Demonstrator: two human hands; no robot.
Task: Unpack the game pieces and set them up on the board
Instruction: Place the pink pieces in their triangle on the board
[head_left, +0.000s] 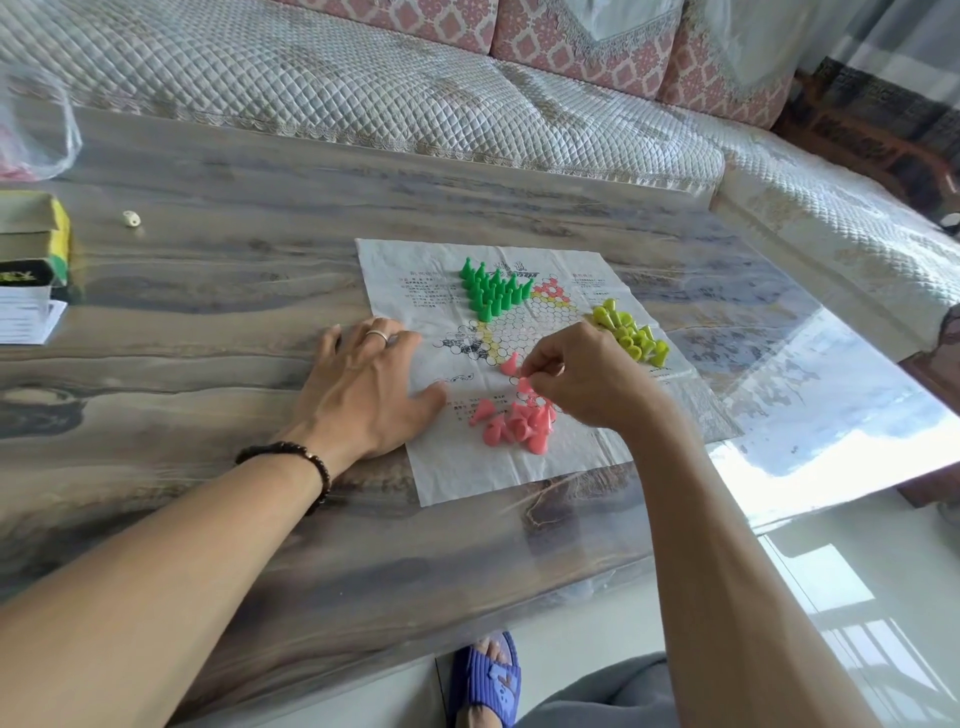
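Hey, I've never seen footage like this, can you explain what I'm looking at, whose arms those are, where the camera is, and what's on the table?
There is no machine here. It is one picture from a camera worn on a person's head, looking forward and down, so the two arms are the wearer's own.

On the wooden table lies a paper game board printed with a star of small circles. Green pieces stand upright in a tidy group on its far side, and yellow pieces cluster at its right edge. Pink pieces lie in a loose pile nearest the person, mostly tipped over.

The left hand rests flat on the board's left edge, seemingly steadying it. The right hand pinches one pink piece in its fingers above the pile.

To the far left are a box, a plastic bag and a small white die.
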